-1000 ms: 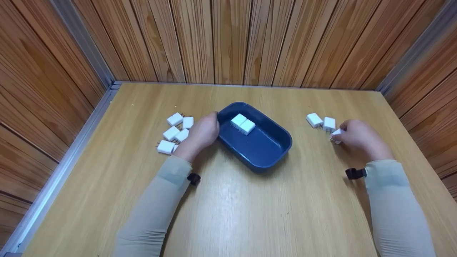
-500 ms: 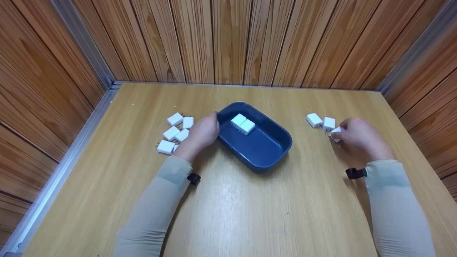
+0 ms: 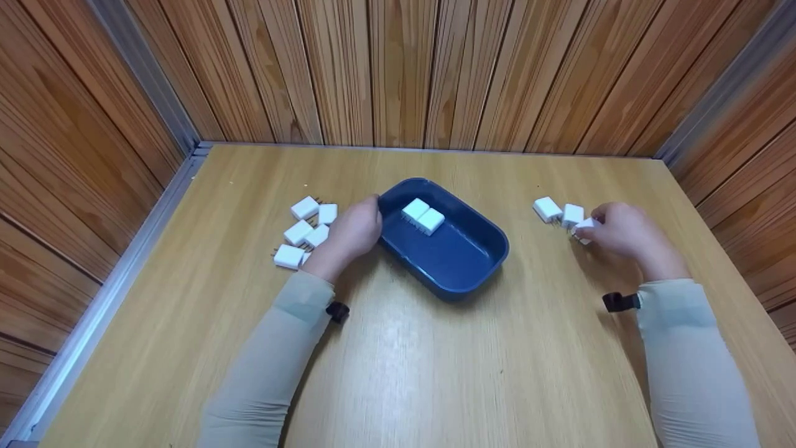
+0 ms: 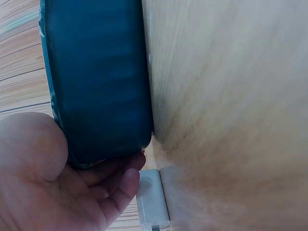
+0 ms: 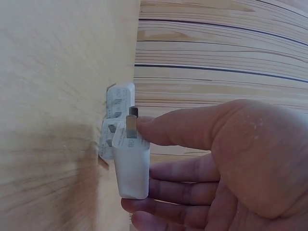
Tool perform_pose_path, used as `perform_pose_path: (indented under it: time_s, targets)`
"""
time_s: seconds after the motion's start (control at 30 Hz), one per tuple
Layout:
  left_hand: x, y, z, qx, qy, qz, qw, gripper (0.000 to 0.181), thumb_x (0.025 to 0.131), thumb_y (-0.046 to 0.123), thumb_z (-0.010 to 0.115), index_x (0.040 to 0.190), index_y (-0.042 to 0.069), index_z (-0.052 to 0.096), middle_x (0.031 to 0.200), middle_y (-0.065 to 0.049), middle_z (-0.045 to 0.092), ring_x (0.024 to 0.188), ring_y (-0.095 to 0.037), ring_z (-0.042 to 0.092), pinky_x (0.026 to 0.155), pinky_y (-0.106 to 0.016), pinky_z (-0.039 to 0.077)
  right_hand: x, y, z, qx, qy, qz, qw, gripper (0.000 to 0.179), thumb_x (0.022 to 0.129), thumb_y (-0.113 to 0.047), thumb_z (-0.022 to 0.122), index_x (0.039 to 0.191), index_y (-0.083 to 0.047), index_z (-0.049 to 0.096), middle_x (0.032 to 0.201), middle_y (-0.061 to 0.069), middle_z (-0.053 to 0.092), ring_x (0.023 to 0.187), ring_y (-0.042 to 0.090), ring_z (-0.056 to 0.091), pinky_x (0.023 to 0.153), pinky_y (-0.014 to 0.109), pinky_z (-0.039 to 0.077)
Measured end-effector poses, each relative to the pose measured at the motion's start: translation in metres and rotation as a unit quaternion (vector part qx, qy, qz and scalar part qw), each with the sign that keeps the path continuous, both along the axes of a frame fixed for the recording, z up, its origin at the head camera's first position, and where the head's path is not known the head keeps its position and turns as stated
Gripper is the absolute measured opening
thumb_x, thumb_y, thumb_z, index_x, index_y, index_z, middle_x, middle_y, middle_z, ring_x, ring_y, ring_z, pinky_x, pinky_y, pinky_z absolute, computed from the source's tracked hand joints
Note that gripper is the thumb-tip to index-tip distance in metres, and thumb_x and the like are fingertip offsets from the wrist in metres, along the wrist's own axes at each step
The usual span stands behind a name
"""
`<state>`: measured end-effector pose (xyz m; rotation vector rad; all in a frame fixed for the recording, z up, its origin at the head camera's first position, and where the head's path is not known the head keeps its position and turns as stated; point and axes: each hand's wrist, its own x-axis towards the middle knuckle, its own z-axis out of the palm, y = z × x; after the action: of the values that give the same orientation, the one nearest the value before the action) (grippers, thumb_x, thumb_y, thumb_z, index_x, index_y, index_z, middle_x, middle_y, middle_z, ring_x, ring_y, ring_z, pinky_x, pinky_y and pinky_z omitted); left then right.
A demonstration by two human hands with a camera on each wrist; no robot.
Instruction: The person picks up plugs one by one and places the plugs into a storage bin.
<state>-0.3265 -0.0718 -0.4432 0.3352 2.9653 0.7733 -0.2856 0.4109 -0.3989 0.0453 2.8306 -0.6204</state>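
Note:
Near the middle of the table, my left hand grips the left end of a dark blue plastic tray. The left wrist view has its thumb at the rim and fingers curled at the tray's lower corner. Inside the tray lie two white charger plugs, side by side. Over at the right, my right hand pinches another white charger plug between thumb and fingers. Its metal prongs show in the right wrist view. Two further charger plugs sit beside it on the table.
Several white charger plugs lie in a loose group left of the tray, some partly hidden by my left arm. One white plug sits close by the left fingers. Wood-panelled walls border the back and sides of the table.
My right hand has shifted slightly toward the back of the table with the pinched charger plug, which has turned a little. The left hand and the tray have stayed in place.

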Motion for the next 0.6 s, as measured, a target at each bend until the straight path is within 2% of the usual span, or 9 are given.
perform_pose_path:
  time_s: [0.13, 0.4, 0.43, 0.6]
  targets:
    - [0.000, 0.000, 0.001, 0.006, -0.006, -0.001, 1.0000, 0.050, 0.120, 0.019, 0.040, 0.163, -0.006, 0.045, 0.155, -0.028, 0.061, 0.143, -0.040, 0.061, 0.120, -0.054, 0.049, 0.001, -0.003, 0.002, -0.001, 0.010, 0.001, 1.0000, 0.054, 0.109, -0.034, 0.071, 0.139, 0.010, 0.066, 0.117, 0.026, 0.070, 0.100, 0.041, 0.060, 0.087, 0.055, 0.050]
    - [-0.001, -0.001, 0.001, 0.005, -0.013, -0.003, 0.9999, 0.051, 0.120, 0.020, 0.039, 0.164, -0.006, 0.045, 0.157, -0.028, 0.059, 0.145, -0.040, 0.059, 0.121, -0.054, 0.047, 0.004, -0.009, 0.006, 0.002, 0.027, 0.009, 0.9996, 0.056, 0.108, -0.036, 0.072, 0.140, 0.010, 0.066, 0.119, 0.027, 0.070, 0.100, 0.040, 0.061, 0.086, 0.055, 0.051]
    - [-0.007, -0.003, -0.007, 0.008, -0.009, -0.007, 0.9999, 0.052, 0.121, 0.023, 0.038, 0.164, -0.004, 0.045, 0.157, -0.027, 0.060, 0.145, -0.039, 0.060, 0.120, -0.053, 0.048, 0.004, -0.009, 0.006, 0.000, 0.027, 0.008, 0.9996, 0.056, 0.108, -0.036, 0.072, 0.140, 0.010, 0.067, 0.119, 0.027, 0.071, 0.100, 0.040, 0.061, 0.087, 0.055, 0.051]
    - [-0.008, -0.003, -0.007, 0.008, -0.010, -0.008, 0.9999, 0.052, 0.121, 0.023, 0.037, 0.164, -0.004, 0.045, 0.157, -0.026, 0.060, 0.145, -0.038, 0.060, 0.120, -0.052, 0.048, 0.006, -0.012, 0.008, -0.008, 0.027, 0.003, 0.9996, 0.057, 0.108, -0.040, 0.073, 0.141, 0.007, 0.067, 0.123, 0.027, 0.070, 0.103, 0.041, 0.061, 0.089, 0.056, 0.051]
